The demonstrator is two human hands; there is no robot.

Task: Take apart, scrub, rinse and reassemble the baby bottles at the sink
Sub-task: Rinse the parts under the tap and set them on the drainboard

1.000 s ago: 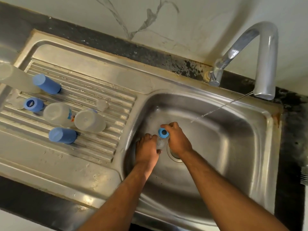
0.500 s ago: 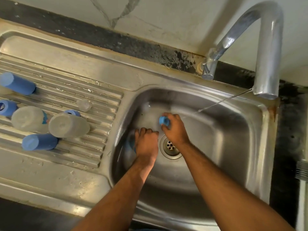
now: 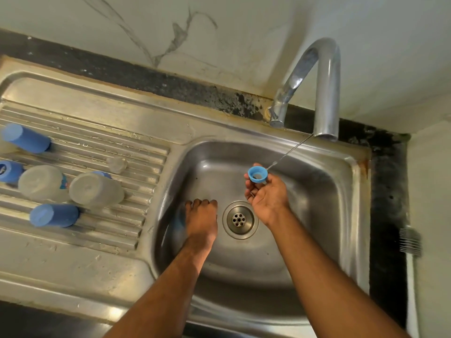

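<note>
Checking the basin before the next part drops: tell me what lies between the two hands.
In the head view, the drain strainer sits in the bare basin floor between the left hand and the right hand, which holds the blue ring.

No legible text, numbers or brand names are showing anywhere in the head view. A blue cap lying at the 9 o'clock edge of the draining board is carrying a small white mark, too blurred to read. A clear bottle just beside it, toward 3 o'clock, is showing a coloured printed patch near its neck; the print is not resolving into letters. The blue ring is showing no marking.
</note>
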